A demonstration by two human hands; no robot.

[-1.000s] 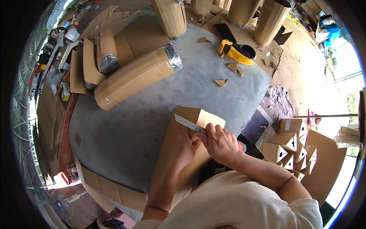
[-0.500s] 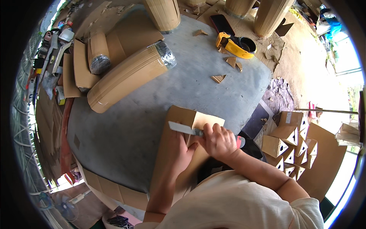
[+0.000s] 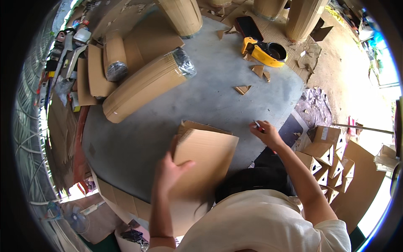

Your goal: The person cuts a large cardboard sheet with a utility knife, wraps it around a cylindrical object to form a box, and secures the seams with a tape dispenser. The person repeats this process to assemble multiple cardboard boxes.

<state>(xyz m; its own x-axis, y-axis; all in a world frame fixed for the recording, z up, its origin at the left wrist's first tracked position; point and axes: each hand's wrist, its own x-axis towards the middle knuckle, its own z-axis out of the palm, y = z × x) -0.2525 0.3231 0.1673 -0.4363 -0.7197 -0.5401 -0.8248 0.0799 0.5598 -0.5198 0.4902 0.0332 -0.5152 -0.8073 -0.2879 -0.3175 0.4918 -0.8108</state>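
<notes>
In front of me a brown cardboard piece (image 3: 205, 157) lies folded over, its upper panel above another layer whose edge shows at the far end. My left hand (image 3: 170, 170) is at the panel's left edge, fingers stretched along it and thumb apart over its face. My right hand (image 3: 265, 133) is off to the right of the cardboard, closed around a knife (image 3: 259, 127) with a red handle. Only a small part of the knife shows, as it is seen nearly end-on.
A curved cardboard tube (image 3: 145, 88) with a taped end lies on the grey table (image 3: 134, 147). Beyond are a yellow tape dispenser (image 3: 268, 56), a dark phone (image 3: 249, 28) and cardboard scraps (image 3: 242, 90). Several small cardboard boxes (image 3: 321, 149) are stacked at right.
My right hand has moved right with the knife, away from the cardboard. My left hand has shifted left to its edge, and the cardboard's panel now lies folded over.
</notes>
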